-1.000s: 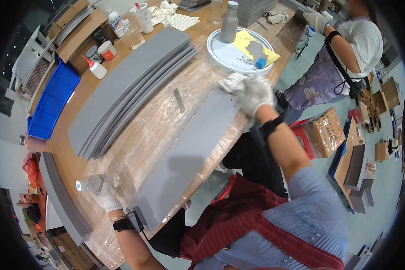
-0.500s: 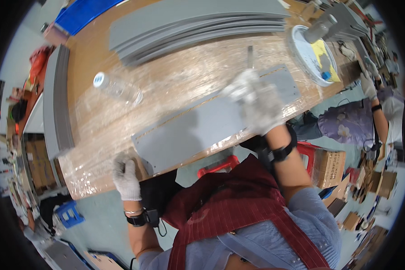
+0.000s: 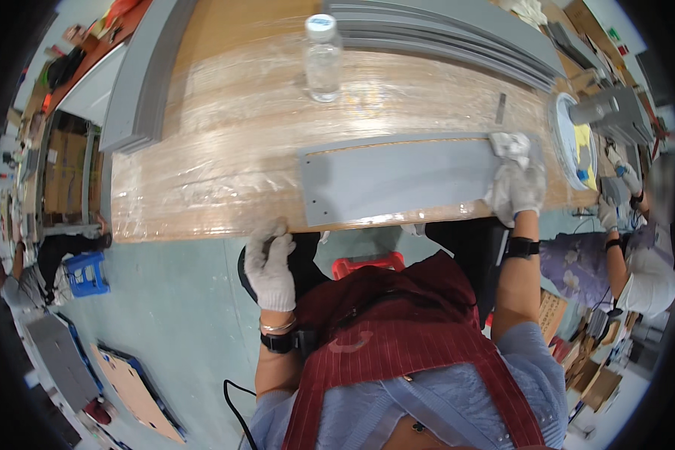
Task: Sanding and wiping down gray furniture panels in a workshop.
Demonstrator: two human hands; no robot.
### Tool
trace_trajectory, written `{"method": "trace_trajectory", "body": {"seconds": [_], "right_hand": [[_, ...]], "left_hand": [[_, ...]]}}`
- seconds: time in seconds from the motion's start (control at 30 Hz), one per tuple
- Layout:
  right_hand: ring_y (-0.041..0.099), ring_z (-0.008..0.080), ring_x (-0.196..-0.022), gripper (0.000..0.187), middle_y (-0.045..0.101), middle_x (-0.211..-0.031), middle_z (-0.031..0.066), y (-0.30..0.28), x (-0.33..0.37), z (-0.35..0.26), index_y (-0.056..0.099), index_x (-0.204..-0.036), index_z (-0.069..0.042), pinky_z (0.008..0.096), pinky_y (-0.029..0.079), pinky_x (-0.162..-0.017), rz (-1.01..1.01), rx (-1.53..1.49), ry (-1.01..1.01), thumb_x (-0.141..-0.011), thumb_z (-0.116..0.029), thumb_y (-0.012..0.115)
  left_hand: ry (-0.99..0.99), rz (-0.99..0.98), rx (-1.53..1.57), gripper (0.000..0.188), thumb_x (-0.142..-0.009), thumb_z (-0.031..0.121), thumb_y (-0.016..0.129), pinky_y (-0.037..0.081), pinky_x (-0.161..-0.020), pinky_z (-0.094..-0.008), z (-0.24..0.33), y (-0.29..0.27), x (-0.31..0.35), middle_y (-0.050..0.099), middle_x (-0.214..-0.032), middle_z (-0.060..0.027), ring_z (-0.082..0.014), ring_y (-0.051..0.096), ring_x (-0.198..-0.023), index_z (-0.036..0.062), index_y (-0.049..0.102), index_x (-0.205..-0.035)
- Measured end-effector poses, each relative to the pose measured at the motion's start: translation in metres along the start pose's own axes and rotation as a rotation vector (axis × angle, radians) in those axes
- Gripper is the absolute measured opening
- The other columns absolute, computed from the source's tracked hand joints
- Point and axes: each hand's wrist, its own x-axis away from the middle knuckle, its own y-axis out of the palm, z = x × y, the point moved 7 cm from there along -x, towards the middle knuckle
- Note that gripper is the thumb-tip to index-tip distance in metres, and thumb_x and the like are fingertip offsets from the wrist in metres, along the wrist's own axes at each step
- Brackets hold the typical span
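A flat grey panel with a thin brown line along its far side and small dark holes at its left end lies at the table's front edge. My right hand, in a whitish glove, presses a crumpled white cloth onto the panel's right end. My left hand, also gloved, is at the table edge just left of the panel, its fingers loosely bent and apart, with nothing visible in them. A clear bottle with a white cap stands behind the panel.
Stacked grey panels lie at the back and left of the film-covered table. A narrow metal strip lies beyond the panel. At right are a white round lid, a greyish bottle and a co-worker's gloved hand.
The view has turned, shifting the whole table in the picture. My right hand has wiped the cloth rightward along the panel to its right end. My left hand stays near the panel's left end.
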Motion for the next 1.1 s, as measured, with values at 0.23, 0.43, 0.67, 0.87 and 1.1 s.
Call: {"method": "trace_trajectory", "body": {"seconds": [0.23, 0.43, 0.67, 0.87, 1.1], "right_hand": [[0.067, 0.0226, -0.099, 0.031, 0.069, -0.111, 0.0045, 0.102, 0.179, -0.203, 0.067, -0.113, -0.018, 0.0395, 0.052, -0.090, -0.057, 0.163, -1.206, -0.105, -0.027, 0.038], [0.067, 0.0184, -0.103, 0.033, 0.070, -0.115, 0.0079, 0.121, 0.240, -0.205, 0.063, -0.124, -0.009, 0.0370, 0.050, -0.090, 0.027, -0.061, -1.442, -0.095, -0.021, 0.053], [0.059, 0.0206, -0.118, 0.051, 0.064, -0.122, 0.0062, 0.045, -0.046, 0.055, 0.054, -0.138, -0.013, 0.0313, 0.048, -0.098, -0.275, -0.781, -0.165, -0.105, -0.049, 0.039], [0.065, 0.0249, -0.108, 0.034, 0.070, -0.113, 0.0101, 0.079, 0.098, -0.122, 0.064, -0.119, -0.013, 0.0370, 0.049, -0.095, -0.182, -0.004, -0.826, -0.094, -0.034, 0.053], [0.069, 0.0258, -0.099, 0.025, 0.072, -0.098, 0.0130, 0.108, 0.180, -0.188, 0.071, -0.106, -0.016, 0.0362, 0.051, -0.091, -0.398, 0.250, -1.173, -0.085, -0.025, 0.061]], "left_hand": [[0.013, 0.001, -0.019, 0.023, -0.097, -0.003, 0.060, 0.054, -0.080, -0.0262, -0.013, 0.008, -0.004, 0.067, -0.104, -0.0054, -0.0111, 0.064, -0.087, -0.0007, 0.064, -0.120], [0.059, -0.006, -0.002, 0.023, -0.096, -0.005, 0.060, 0.055, -0.082, -0.0282, -0.016, 0.013, -0.005, 0.067, -0.105, -0.0054, -0.0134, 0.064, -0.089, -0.0019, 0.063, -0.118], [0.066, -0.019, -0.146, 0.019, -0.095, -0.003, 0.062, 0.054, -0.078, -0.0268, -0.016, 0.008, -0.009, 0.066, -0.107, -0.0062, -0.0125, 0.062, -0.086, -0.0019, 0.066, -0.114], [0.474, -0.029, -0.384, 0.031, -0.097, 0.001, 0.062, 0.052, -0.086, -0.0281, 0.019, 0.039, -0.004, 0.067, -0.115, -0.0072, -0.0147, 0.062, -0.097, -0.0010, 0.063, -0.128], [0.780, 0.009, -0.851, 0.030, -0.093, 0.000, 0.059, 0.048, -0.099, -0.0434, 0.034, 0.085, -0.018, 0.065, -0.117, -0.0179, -0.0337, 0.062, -0.109, -0.0014, 0.064, -0.122]]}}
